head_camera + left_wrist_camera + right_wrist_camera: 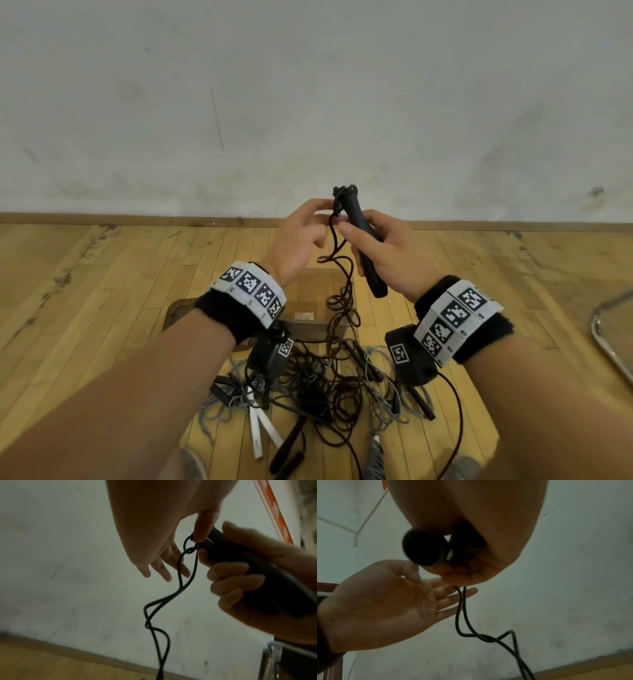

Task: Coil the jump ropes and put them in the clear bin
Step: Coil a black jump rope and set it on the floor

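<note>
My right hand point(387, 253) grips two black jump-rope handles point(359, 236) held upright over the floor; their round ends point(424, 547) show in the right wrist view. The dark cord point(337, 253) knots at the handles' top and hangs down in twisted loops. My left hand point(301, 236) pinches that cord by the handle top with thumb point(204, 526) and forefinger, its other fingers straight. The clear bin point(174, 308) sits on the floor below my wrists. A tangled pile of ropes point(325, 387) lies in front of it.
White handles point(257, 431) and other black handles point(287, 445) lie in the pile on the wooden floor. A chrome chair leg point(606, 335) curves in at the right. A white wall with a wooden baseboard point(137, 219) stands close ahead.
</note>
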Demonstrator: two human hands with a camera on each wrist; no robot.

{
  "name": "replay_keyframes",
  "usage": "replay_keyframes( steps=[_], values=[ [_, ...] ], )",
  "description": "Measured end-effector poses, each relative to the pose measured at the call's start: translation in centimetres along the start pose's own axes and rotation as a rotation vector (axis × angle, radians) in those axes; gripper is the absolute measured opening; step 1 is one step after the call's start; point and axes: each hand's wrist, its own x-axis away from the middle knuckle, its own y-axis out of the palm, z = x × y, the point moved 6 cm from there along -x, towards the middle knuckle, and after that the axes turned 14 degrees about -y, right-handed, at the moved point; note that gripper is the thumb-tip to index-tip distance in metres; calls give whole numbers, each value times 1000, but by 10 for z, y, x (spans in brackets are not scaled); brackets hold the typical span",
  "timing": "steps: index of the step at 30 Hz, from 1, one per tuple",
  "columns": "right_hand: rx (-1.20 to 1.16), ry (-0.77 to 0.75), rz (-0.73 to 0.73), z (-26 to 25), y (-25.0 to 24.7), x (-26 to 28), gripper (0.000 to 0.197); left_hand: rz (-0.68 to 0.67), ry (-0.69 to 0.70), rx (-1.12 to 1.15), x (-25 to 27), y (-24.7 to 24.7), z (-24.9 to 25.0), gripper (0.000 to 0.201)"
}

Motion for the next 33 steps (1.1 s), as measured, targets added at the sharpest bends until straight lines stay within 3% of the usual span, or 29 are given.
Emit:
replay_keyframes(
  steps=[5,6,9,12,14,19,22,27,33],
  values=[
    [148,25,-38,2,-2,0,34,-41,9,215,5,7,4,18],
    [190,24,-44,3,-3,0,34,-45,8,213,5,9,4,17],
    [448,19,-45,8,-8,-1,42,11,27,58,2,13,0,40],
    [541,8,-66,11,-5,-2,40,81,36,72,-3,11,-2,26],
    [451,0,-95,15,-3,-3,36,63,6,106,-5,12,-2,22],
    [-6,107,-171,23,4,2,31,18,-3,93,-9,5,-3,39],
    [-25,94,-172,23,5,0,33,-6,2,74,-9,-4,-3,53],
    [-100,130,-166,35,2,-2,40,-102,-65,83,-4,-3,-10,45],
    [3,114,-205,40,10,0,46,-70,-139,69,-5,3,-20,54]
  ],
)
